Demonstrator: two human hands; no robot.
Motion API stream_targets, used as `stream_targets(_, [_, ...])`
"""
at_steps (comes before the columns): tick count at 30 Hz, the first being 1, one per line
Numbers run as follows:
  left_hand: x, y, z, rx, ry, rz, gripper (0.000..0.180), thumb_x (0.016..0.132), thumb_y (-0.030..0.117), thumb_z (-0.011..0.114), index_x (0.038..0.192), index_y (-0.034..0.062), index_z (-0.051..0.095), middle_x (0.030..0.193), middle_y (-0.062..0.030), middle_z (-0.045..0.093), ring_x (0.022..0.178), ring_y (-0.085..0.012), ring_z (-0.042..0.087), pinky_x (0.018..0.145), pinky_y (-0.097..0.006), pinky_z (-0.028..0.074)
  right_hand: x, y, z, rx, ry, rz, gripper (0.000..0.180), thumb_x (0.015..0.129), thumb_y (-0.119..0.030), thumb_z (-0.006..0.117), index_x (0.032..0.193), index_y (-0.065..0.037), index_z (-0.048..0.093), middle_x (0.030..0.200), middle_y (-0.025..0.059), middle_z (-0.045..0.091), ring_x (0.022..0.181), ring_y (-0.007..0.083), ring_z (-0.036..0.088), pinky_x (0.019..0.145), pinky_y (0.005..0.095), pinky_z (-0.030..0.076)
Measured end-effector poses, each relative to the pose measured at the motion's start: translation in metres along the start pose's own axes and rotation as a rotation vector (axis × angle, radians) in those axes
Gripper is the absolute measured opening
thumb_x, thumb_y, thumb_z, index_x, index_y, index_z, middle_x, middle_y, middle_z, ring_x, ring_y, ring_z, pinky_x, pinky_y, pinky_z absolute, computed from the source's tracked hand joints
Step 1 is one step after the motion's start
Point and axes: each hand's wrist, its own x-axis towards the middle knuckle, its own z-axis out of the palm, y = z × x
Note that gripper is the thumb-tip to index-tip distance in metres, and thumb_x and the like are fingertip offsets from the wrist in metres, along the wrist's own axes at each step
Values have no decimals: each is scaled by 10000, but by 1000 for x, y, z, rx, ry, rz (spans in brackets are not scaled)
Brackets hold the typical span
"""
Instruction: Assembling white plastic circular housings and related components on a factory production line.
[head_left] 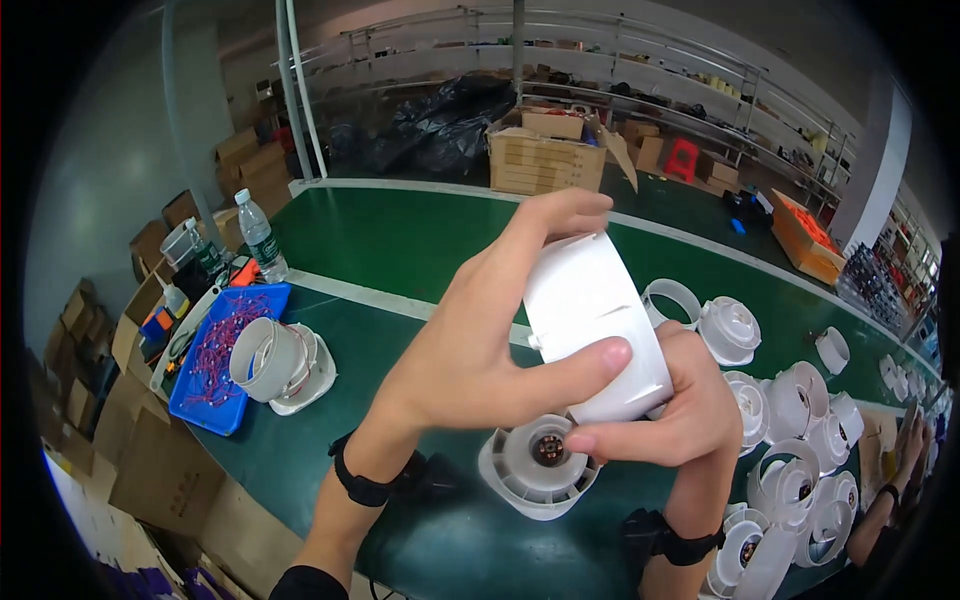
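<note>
A white curved plastic housing (pixel 592 300) is held up in front of me, over the green table. My left hand (pixel 480 340) grips it from the left, fingers over its top and thumb across its face. My right hand (pixel 695 405) closes round its lower right side, with the thumb stretched below its lower edge. Beneath the hands a white fan-like base (pixel 520 485) with a dark, copper-coloured motor in its middle sits on the table. Parts of the housing and base are hidden by my fingers.
To the left lie a blue tray (pixel 183 408) of red and purple wires and a white round assembly (pixel 300 385). A water bottle (pixel 261 240) stands behind them. Several white housings (pixel 800 395) crowd the right side, near another person's hand (pixel 908 450). A cardboard box (pixel 545 163) stands beyond.
</note>
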Motion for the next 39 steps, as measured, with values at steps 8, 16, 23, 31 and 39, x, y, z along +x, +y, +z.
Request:
stream_targets(8, [-3, 1, -4, 120, 24, 87, 649, 823, 329, 631, 1341, -15, 446, 1318, -189, 515, 1194, -259, 516, 1024, -361, 388, 13, 13, 1, -256, 79, -428, 225, 628, -102, 852, 754, 14, 706, 689, 83, 679, 626, 196, 665, 594, 292, 484])
stream_targets(16, [4, 10, 1, -475, 127, -299, 803, 779, 467, 621, 1386, 0, 383, 1287, -163, 497, 1199, -255, 497, 1025, -371, 377, 12, 2, 8, -388, 183, -514, 223, 602, -81, 833, 789, -15, 731, 774, 97, 716, 666, 229, 692, 605, 296, 507])
stream_targets(23, [-1, 2, 0, -490, 91, -270, 965, 675, 425, 735, 1430, 28, 284, 1297, -155, 471, 1202, -263, 497, 1013, -370, 393, 8, 11, 7, -217, 138, -452, 279, 644, -125, 814, 868, 9, 717, 773, 95, 715, 694, 216, 705, 623, 294, 521])
stream_targets(31, [1, -5, -1, 325, 191, 217, 990, 544, 311, 851, 1384, 49, 397, 1336, -139, 453, 1237, -307, 498, 996, -423, 430, 11, 18, 4, 4, 374, -366, 354, 926, -165, 595, 1164, 96, 573, 983, 123, 667, 815, 178, 675, 675, 263, 514])
stream_targets(39, [3, -17, 3, 239, 139, 299, 962, 563, 334, 850, 1378, 61, 418, 1363, -178, 419, 1289, -318, 447, 1001, -412, 416, 10, 18, 8, 66, 416, -349, 483, 1012, -348, 426, 1247, 57, 543, 1034, 113, 650, 905, 141, 623, 769, 250, 480])
